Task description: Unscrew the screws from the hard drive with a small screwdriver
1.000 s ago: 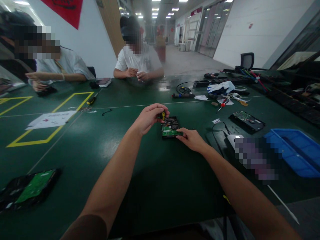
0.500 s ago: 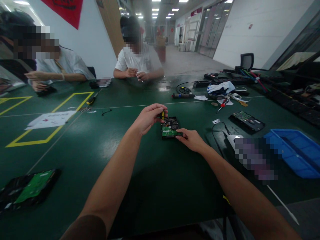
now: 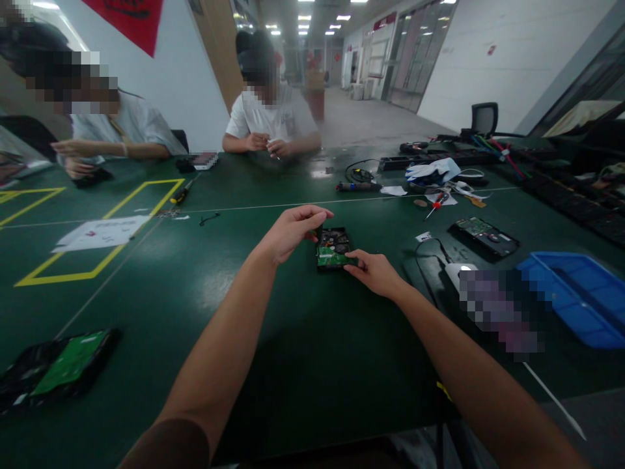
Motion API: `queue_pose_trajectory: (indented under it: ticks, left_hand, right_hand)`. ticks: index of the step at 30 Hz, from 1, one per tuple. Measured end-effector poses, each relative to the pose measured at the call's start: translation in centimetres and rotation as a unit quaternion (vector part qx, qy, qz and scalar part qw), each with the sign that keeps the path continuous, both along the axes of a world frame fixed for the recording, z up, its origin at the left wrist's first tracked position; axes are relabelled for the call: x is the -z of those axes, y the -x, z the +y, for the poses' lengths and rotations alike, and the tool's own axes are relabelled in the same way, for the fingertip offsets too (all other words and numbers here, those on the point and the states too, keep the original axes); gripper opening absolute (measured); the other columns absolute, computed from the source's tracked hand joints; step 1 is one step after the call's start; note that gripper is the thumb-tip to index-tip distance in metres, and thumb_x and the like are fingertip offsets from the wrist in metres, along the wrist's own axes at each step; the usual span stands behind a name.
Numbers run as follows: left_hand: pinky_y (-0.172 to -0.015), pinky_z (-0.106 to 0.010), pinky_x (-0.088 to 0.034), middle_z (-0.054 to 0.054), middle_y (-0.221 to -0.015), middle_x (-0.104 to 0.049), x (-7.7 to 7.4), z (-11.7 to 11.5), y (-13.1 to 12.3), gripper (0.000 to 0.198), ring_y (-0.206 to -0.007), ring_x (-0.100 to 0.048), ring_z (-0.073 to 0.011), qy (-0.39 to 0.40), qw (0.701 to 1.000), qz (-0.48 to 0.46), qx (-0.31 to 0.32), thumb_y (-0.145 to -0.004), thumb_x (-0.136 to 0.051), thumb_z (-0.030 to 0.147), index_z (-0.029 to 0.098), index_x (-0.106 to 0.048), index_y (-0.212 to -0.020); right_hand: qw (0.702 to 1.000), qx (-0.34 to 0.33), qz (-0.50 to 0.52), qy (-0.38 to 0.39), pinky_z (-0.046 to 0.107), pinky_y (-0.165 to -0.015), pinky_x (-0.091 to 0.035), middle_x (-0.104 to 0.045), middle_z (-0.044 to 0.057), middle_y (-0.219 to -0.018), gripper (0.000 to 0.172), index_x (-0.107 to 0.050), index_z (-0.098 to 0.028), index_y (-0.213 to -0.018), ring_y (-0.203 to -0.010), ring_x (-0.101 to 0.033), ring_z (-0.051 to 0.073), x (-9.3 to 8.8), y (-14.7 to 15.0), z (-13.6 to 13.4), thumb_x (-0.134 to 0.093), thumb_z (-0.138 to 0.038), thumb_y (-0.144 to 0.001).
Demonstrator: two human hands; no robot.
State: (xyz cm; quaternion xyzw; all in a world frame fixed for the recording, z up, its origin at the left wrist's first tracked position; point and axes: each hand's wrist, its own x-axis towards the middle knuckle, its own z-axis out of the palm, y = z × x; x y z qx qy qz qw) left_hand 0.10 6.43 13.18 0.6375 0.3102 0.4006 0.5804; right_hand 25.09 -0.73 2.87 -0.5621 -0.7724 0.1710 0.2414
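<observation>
A hard drive (image 3: pixel 333 255) with a green circuit board lies on the dark green table, board side up. My right hand (image 3: pixel 374 272) grips its near right corner between thumb and fingers. Over the drive's far left corner, my left hand (image 3: pixel 299 229) is closed around a small screwdriver (image 3: pixel 319 230), held upright. Most of the screwdriver is hidden by the fingers, and its tip cannot be made out. A second hard drive (image 3: pixel 483 237) rests farther right. At the near left lies another drive (image 3: pixel 68 365), also with a green board.
At right stand a blue tray (image 3: pixel 586 293) and a white corded device (image 3: pixel 456 277), partly blurred out. Gloves (image 3: pixel 432 170), a red screwdriver (image 3: pixel 436 203) and cables lie behind. A yellow-black screwdriver (image 3: pixel 180 193) and a paper (image 3: pixel 102 233) lie left. Two people sit across the table.
My left fingers have shifted around the screwdriver, the index finger now stretched over its top, and the yellow on its handle is now covered. My right hand and the hard drive stay put.
</observation>
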Motion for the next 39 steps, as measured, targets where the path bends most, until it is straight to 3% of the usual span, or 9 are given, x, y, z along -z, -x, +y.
queue_pose_trajectory:
  ticks: [5, 12, 17, 24, 31, 39]
  left_hand:
    - [-0.065, -0.027, -0.051, -0.007, -0.096, -0.068, -0.4, -0.2, 0.0, 0.024, -0.087, -0.063, -0.0174, 0.053, 0.998, -0.028, 0.019, -0.087, -0.072, 0.036, 0.019, -0.073, -0.105]
    - [-0.069, -0.034, -0.058, -0.011, -0.096, -0.073, -0.1, 0.1, -0.3, 0.016, -0.097, -0.07, -0.0243, 0.121, 0.989, -0.089, -0.002, -0.09, -0.067, 0.03, 0.019, -0.06, -0.099]
    - [-0.069, -0.032, -0.059, -0.012, -0.099, -0.071, 0.0, 0.3, -0.3, 0.015, -0.097, -0.067, -0.0232, 0.105, 0.992, -0.074, 0.004, -0.088, -0.066, 0.03, 0.016, -0.066, -0.093]
    - [-0.054, -0.023, -0.051, -0.011, -0.094, -0.067, -0.2, 0.3, -0.1, 0.023, -0.087, -0.063, -0.019, 0.074, 0.996, -0.035, -0.026, -0.086, -0.061, 0.03, 0.012, -0.074, -0.092]
    - [-0.065, -0.034, -0.06, -0.01, -0.092, -0.071, 0.2, 0.3, -0.4, 0.02, -0.091, -0.07, -0.0241, 0.094, 0.993, -0.077, 0.012, -0.09, -0.06, 0.033, 0.017, -0.066, -0.1]
    - [-0.06, -0.025, -0.051, -0.009, -0.093, -0.07, 0.9, 0.5, -0.8, 0.024, -0.087, -0.066, -0.0189, 0.051, 0.997, -0.053, 0.007, -0.09, -0.069, 0.041, 0.017, -0.069, -0.094]
  right_hand:
    - [1.0, 0.001, -0.005, -0.003, 0.027, -0.062, -0.037, -0.067, -0.001, -0.077, 0.036, -0.066, -0.025, -0.13, -0.065, -0.058, 0.015, -0.1, 0.0, 0.0, -0.06, -0.045, -0.101]
    - [1.0, 0.003, -0.002, 0.001, 0.028, -0.063, -0.038, -0.066, -0.001, -0.075, 0.037, -0.066, -0.024, -0.13, -0.066, -0.059, 0.015, -0.1, 0.1, -0.1, -0.059, -0.046, -0.101]
    - [1.0, 0.0, -0.006, -0.002, 0.028, -0.062, -0.037, -0.066, -0.002, -0.075, 0.038, -0.065, -0.023, -0.131, -0.064, -0.058, 0.014, 0.1, 0.0, 0.0, -0.059, -0.046, -0.101]
    - [1.0, -0.001, -0.004, -0.006, 0.028, -0.062, -0.037, -0.066, -0.002, -0.075, 0.037, -0.066, -0.023, -0.13, -0.064, -0.058, 0.014, 0.5, -0.1, 0.2, -0.06, -0.046, -0.101]
    - [1.0, 0.001, 0.006, -0.001, 0.027, -0.062, -0.036, -0.065, -0.002, -0.075, 0.038, -0.065, -0.023, -0.131, -0.064, -0.058, 0.014, 0.3, -0.1, 0.1, -0.06, -0.046, -0.101]
    - [1.0, 0.001, 0.007, -0.005, 0.028, -0.062, -0.036, -0.064, -0.002, -0.073, 0.039, -0.065, -0.023, -0.131, -0.063, -0.057, 0.014, 0.3, 0.0, 0.0, -0.061, -0.046, -0.1]
